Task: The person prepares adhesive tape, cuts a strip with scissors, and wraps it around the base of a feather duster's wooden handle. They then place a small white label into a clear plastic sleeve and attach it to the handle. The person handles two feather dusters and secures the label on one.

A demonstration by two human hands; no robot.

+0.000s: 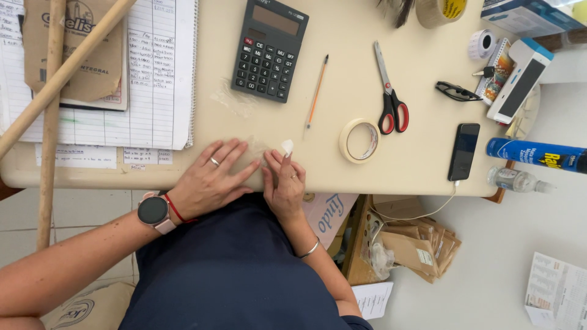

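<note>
Near the lower middle of the frame, at the front edge of the pale tabletop (342, 171): left hand (211, 183) spread flat, fingers splayed, pressing down on a clear, glossy plastic bag (257, 150) that is hard to make out against the surface. No closed grip there, only an open palm holding the film still. Right hand (285, 183) just beside it, fingers touching the bag's right edge and pinching a small white scrap (287, 146), perhaps a tab of tape or a label, at the fingertips. Judged by this, bag laid out and smoothed, white piece lifted but not yet pressed down flat; sealing or sticking seemingly left to do.

To the right, near the hands: tape roll (359, 140), a flat cream ring. Above it, scissors (389, 98) with steel blades and red handles, lying closed. Thin orange pencil (317, 91) upper middle, beside a dark, matte calculator (270, 49) with raised keys. Ruled ledger (153, 73) upper left, crossed by two bare wooden sticks (52, 104). Black phone (463, 151) at right, cable attached.
</note>
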